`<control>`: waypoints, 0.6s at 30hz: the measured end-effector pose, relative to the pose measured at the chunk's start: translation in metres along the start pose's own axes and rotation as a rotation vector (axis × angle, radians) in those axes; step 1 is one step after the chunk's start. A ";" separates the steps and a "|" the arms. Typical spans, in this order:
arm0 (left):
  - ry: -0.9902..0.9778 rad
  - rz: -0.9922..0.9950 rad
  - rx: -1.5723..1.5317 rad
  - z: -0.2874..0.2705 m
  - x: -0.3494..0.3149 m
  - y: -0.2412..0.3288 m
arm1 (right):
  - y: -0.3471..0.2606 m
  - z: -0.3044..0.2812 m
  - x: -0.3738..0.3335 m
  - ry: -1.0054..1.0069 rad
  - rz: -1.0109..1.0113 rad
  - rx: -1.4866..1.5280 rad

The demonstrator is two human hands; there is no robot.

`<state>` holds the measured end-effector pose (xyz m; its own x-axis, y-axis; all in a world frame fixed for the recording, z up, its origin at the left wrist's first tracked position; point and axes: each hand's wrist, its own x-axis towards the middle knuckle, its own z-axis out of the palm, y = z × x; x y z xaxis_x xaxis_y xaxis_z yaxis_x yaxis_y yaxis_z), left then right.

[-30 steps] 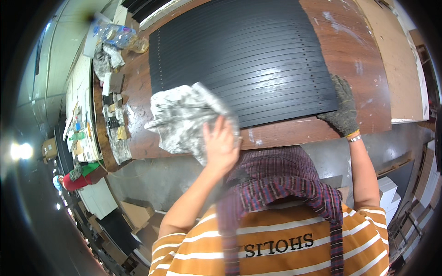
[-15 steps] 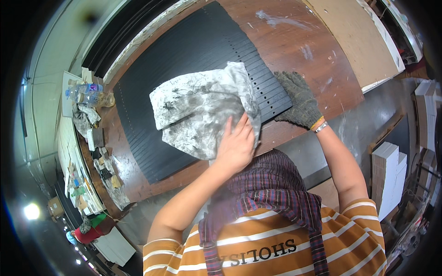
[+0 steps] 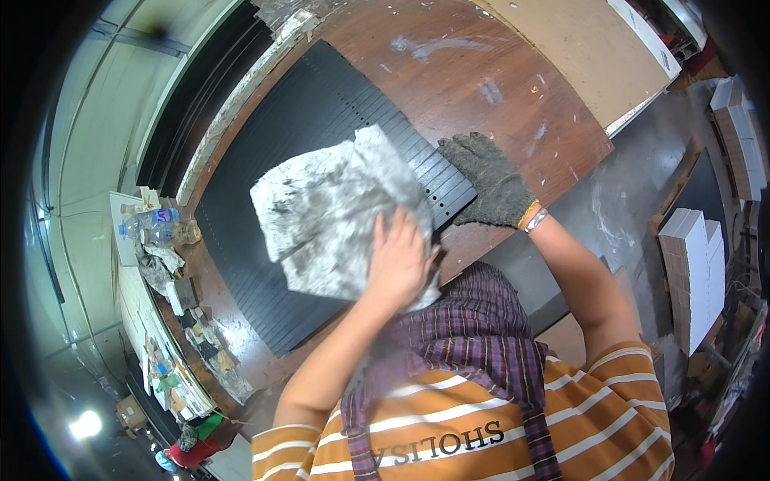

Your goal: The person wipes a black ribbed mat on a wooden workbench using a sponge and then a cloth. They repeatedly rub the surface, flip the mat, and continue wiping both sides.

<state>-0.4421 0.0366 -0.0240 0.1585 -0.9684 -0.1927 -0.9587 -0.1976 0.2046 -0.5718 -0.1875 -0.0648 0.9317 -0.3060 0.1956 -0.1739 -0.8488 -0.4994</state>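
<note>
A black board [image 3: 277, 120] with fine parallel lines and a row of small dark holes near its right end lies on the brown table. Over it is spread a white cloth [image 3: 313, 200], creased and smeared with grey and black. My bare left hand [image 3: 397, 260] presses on the cloth's near right part, fingers spread and stretched out; its thumb is partly hidden. In a dark grey knitted glove, my right hand [image 3: 493, 186] lies flat on the table against the board's right corner, its fingers and thumb apart on either side of that corner.
Long black strips [image 3: 204, 88] stand along the far left edge. Plastic bottles [image 3: 152, 224] and rags are at the left. A tan board [image 3: 593, 48] lies at the back right, white cartons [image 3: 691, 272] on the right. A person in red [image 3: 192, 453] is at the lower left.
My left hand has moved the cloth toward the near edge of the board, and the cloth now hangs lower beside the hand. The whole view has shifted slightly; my right hand stays at the corner.
</note>
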 end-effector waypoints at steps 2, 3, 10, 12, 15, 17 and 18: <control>0.125 0.031 -0.009 -0.003 0.044 0.005 | 0.001 0.005 0.002 0.025 -0.013 0.017; 0.078 0.021 -0.032 -0.015 0.066 0.008 | 0.004 0.007 0.000 0.040 -0.025 0.017; -0.147 -0.303 -0.015 -0.044 0.049 -0.050 | 0.002 -0.003 0.000 -0.012 -0.018 0.006; -0.202 -0.215 0.052 -0.045 0.066 -0.032 | 0.002 -0.003 0.000 0.002 -0.008 0.019; -0.011 0.038 -0.037 -0.032 0.094 -0.026 | 0.006 0.002 -0.003 0.036 -0.024 0.029; 0.172 -0.039 -0.008 -0.019 0.109 -0.069 | 0.002 -0.003 0.002 0.008 -0.019 0.043; 0.183 -0.154 -0.056 -0.028 0.113 -0.089 | -0.002 -0.005 0.003 -0.003 -0.016 0.056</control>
<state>-0.3326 -0.0598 -0.0373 0.3467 -0.9367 -0.0499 -0.9060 -0.3482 0.2406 -0.5701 -0.1895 -0.0590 0.9353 -0.2911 0.2012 -0.1411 -0.8281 -0.5426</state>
